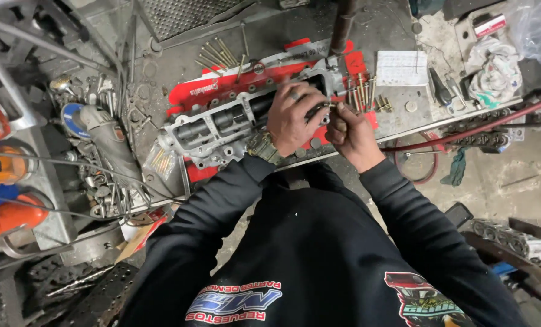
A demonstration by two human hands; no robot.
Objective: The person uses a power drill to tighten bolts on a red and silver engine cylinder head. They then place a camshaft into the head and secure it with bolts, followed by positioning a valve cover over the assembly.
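Note:
A grey aluminium cylinder head (213, 127) lies on a red sheet (189, 94) on the workbench. My left hand (293, 118), with a ring and a wristwatch, rests over the right end of the head. My right hand (349, 133) is beside it, fingers pinched on a small metal part (330, 106) at that end of the head. Both hands touch each other there. What the left fingers grip is hidden.
Rows of long bolts (217, 56) and studs (362, 91) lie on the bench. An angle grinder (104, 136) and loose hardware sit left. A white paper (402, 66), rags (494, 75), a red hose (464, 130) and another metal part (512, 239) are right.

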